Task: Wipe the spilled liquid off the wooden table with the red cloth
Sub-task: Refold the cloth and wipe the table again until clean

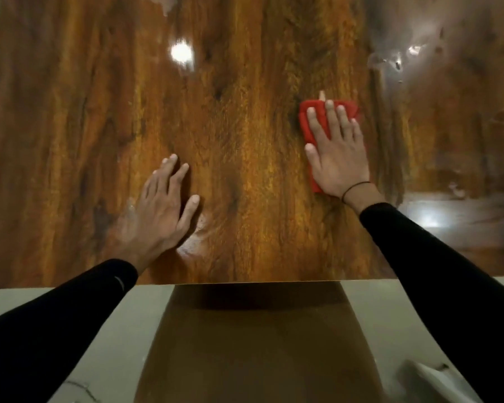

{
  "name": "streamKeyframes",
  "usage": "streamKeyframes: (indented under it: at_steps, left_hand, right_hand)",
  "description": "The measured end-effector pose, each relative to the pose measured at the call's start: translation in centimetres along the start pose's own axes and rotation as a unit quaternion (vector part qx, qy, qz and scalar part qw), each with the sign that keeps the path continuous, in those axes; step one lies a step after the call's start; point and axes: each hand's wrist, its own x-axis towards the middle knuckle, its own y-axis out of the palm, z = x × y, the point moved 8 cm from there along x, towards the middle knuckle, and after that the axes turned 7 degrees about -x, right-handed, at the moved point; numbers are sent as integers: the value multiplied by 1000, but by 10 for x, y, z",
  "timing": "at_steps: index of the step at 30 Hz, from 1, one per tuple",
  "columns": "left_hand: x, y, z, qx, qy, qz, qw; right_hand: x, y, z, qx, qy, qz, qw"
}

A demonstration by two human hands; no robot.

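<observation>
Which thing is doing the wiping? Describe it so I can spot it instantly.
On the glossy orange-brown wooden table, look right of centre, under the flat right hand. The folded red cloth lies pressed beneath those straight fingers. It is the only red thing there.

A wooden table (245, 141) fills most of the frame, glossy orange-brown with dark brown streaked grain running top to bottom. At right of centre lies a bright red cloth (309, 132). The table's upper right turns greyish with pale, shiny patches of liquid (419, 53). A white glare spot (182, 52) sits upper centre. Both sleeves (56, 330), coming in from the lower corners, are black. A thin black band (357, 187) circles the wrist at right. The floor (12, 303) below is pale grey-green.
</observation>
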Motion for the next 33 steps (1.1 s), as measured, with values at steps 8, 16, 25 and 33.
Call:
streamKeyframes:
  at_steps: [8,16,25,33]
  left_hand:
    - [29,29,-128,-49,-9,14,999]
    - [68,76,-264,-73,44,21,996]
    - [66,81,-268,-72,21,-5,997]
    - [65,79,-265,-74,14,-8,997]
  right_hand:
    - [-115,16,21,-6,-215,-5,977]
    - [-206,28,-136,0,-104,16,994]
    - [-105,16,-215,8,93,-7,996]
    - [-143,24,-105,34,-52,-10,998]
